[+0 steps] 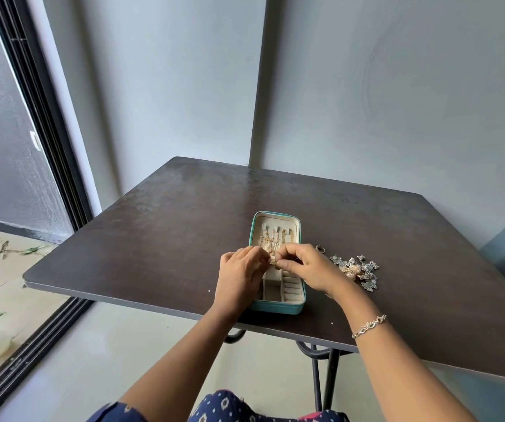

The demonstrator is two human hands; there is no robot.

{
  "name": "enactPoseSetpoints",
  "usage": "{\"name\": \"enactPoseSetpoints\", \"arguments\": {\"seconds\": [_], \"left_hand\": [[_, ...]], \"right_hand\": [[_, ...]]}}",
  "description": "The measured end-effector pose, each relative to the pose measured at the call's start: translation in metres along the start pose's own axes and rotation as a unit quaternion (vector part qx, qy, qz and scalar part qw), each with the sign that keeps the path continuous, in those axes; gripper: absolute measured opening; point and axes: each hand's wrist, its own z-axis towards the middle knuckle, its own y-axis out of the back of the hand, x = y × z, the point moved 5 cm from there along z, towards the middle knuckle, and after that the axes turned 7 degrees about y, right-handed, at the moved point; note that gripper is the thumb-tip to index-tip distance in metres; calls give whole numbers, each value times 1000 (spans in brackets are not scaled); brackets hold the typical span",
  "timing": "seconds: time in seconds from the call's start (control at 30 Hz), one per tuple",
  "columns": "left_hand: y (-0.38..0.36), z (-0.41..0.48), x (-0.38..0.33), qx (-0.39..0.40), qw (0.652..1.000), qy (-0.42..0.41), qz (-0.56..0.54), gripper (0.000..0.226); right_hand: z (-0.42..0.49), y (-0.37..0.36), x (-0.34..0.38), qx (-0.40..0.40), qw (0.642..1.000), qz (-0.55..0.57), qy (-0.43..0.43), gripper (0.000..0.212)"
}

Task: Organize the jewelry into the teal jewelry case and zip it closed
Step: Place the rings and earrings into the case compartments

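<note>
Your left hand (239, 269) and right hand (306, 268) meet over the open teal jewelry case (275, 309), fingertips of both pinching one small gold piece (272, 261) between them; it is too small to tell what kind. The case lies on the dark table (153, 239), its 12 o'clock half strung with gold chains (271, 239). At 3 o'clock of it sits a floral brooch cluster (356, 271), at 2 o'clock a ring (320, 248) just beside your right hand, whose wrist wears a bracelet (368, 325)
</note>
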Motion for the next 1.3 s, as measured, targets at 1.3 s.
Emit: {"name": "enactPoseSetpoints", "arguments": {"seconds": [1.3], "left_hand": [[-2,1,3,7,998,68,1,27]], "right_hand": [[-25,26,-22,-209,975,-66,40,10]]}}
